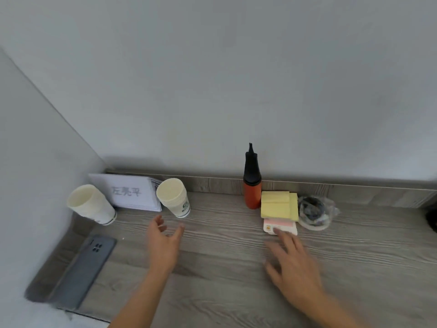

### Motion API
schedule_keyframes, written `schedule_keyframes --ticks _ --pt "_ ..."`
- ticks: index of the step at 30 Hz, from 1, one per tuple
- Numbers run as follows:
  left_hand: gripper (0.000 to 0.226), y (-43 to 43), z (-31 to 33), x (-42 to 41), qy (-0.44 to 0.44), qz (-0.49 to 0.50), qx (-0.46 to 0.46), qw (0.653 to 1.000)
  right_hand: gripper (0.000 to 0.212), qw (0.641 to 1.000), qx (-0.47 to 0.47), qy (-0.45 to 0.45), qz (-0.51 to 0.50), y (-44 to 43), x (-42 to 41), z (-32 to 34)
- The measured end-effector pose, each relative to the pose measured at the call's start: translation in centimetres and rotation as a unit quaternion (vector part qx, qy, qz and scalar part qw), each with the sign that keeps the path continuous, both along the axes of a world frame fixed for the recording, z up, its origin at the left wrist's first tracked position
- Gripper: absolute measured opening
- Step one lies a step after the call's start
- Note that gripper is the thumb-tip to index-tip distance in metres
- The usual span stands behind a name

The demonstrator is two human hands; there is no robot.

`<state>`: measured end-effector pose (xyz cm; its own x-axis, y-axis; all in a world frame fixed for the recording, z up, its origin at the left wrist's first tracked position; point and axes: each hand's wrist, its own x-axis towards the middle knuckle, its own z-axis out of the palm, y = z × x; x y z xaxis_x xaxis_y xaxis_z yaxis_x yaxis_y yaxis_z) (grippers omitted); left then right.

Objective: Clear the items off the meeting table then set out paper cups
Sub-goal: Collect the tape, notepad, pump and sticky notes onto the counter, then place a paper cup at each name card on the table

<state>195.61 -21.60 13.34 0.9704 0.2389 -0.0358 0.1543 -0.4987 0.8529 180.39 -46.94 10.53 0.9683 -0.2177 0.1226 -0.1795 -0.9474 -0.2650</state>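
Observation:
Two stacks of white paper cups stand on the grey wood-grain table (pixel 224 268): one stack (pixel 91 204) at the far left, another (pixel 175 197) with a green logo near the middle. My left hand (pixel 163 242) hovers open just in front of the middle stack, fingers spread, touching nothing. My right hand (pixel 293 263) is open and blurred, its fingertips at the edge of a pink and white sticky-note pad (pixel 280 227). Behind that pad lie yellow sticky notes (pixel 279 204), a red bottle (pixel 252 181) with a black nozzle, and a clear bag (pixel 315 213) of dark items.
A folded white name card (pixel 132 192) with printed characters leans against the back ledge between the cup stacks. A grey phone (pixel 85 268) lies face down at the table's left edge. Walls close off the back and left. A dark object (pixel 432 220) shows at the right edge.

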Motion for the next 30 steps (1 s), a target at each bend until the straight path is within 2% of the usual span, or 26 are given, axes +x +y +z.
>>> schedule_keyframes --ticks 3,6,10,14,18,21,24,27,28,30 --pt "0.074 0.4 0.5 2.0 0.006 -0.047 -0.015 0.999 0.050 0.999 0.023 0.046 0.013 4.9 -1.4 -2.1" --pt "0.074 0.4 0.6 3.9 0.009 -0.098 -0.058 0.993 0.063 0.998 0.023 0.052 -0.020 7.5 -1.6 -2.6" --pt "0.083 0.1 -0.5 6.1 0.016 -0.139 -0.110 0.984 0.058 0.996 -0.018 0.073 -0.038 8.0 -1.5 -2.1" --pt "0.090 -0.5 -1.0 7.8 0.001 -0.120 -0.125 0.985 0.059 0.993 -0.017 0.096 -0.059 8.6 -1.5 -1.3" --pt "0.080 -1.0 -0.8 9.3 -0.003 -0.105 -0.122 0.987 0.064 0.993 -0.009 0.105 -0.060 8.7 -1.6 -0.7" --pt "0.073 -1.1 0.9 8.1 -0.030 -0.154 -0.083 0.984 0.070 0.992 0.009 0.103 -0.066 9.0 -1.6 -0.3" --pt "0.072 -1.1 2.7 4.4 -0.077 -0.279 -0.061 0.955 0.072 0.986 0.059 0.110 -0.114 10.4 -2.2 1.0" --pt "0.075 -1.1 4.0 -0.1 -0.100 -0.417 -0.072 0.900 0.048 0.960 0.195 0.102 -0.172 11.9 -4.4 3.6" --pt "0.079 -1.1 4.3 -1.7 -0.106 -0.464 -0.078 0.876 0.040 0.940 0.264 0.075 -0.204 12.3 -5.6 4.6" --pt "0.084 -1.1 4.9 -4.9 -0.128 -0.546 -0.069 0.825 0.023 0.891 0.363 -0.046 -0.270 13.2 -8.6 6.9"
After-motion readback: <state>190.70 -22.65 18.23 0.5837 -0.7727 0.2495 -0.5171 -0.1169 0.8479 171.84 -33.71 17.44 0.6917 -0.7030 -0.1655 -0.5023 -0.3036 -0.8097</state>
